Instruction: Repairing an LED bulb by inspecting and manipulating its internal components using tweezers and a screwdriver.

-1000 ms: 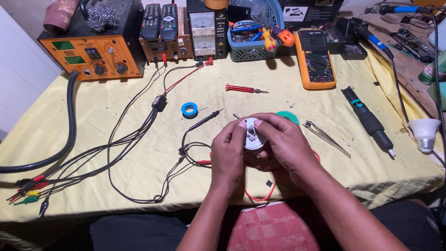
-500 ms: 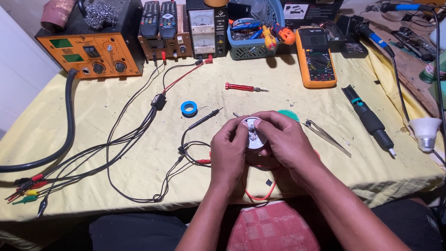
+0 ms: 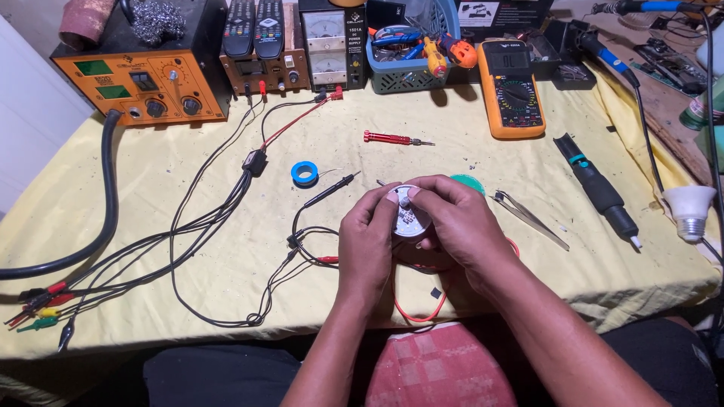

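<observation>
Both my hands hold a small round white disc [image 3: 409, 218] with tiny parts on its face, just above the yellow cloth [image 3: 188, 151]. My left hand [image 3: 367, 241] grips its left edge. My right hand [image 3: 458, 222] covers its right side, thumb and forefinger pinching the top rim. A green round object [image 3: 469, 181] peeks out behind my right hand. Red wire [image 3: 419, 313] loops on the cloth below my hands, and a black probe [image 3: 332, 188] lies just to their left.
A blue tape roll [image 3: 305, 173], a red screwdriver [image 3: 394, 139], tweezers [image 3: 528, 217] and a black soldering iron [image 3: 597, 188] lie around. An orange station [image 3: 139, 83], a power supply [image 3: 326, 45], a blue basket [image 3: 411, 53] and an orange multimeter [image 3: 511, 87] line the back. A white bulb [image 3: 690, 209] sits at right.
My hands and the disc have stayed in place; only the fingers have shifted slightly on its rim.
</observation>
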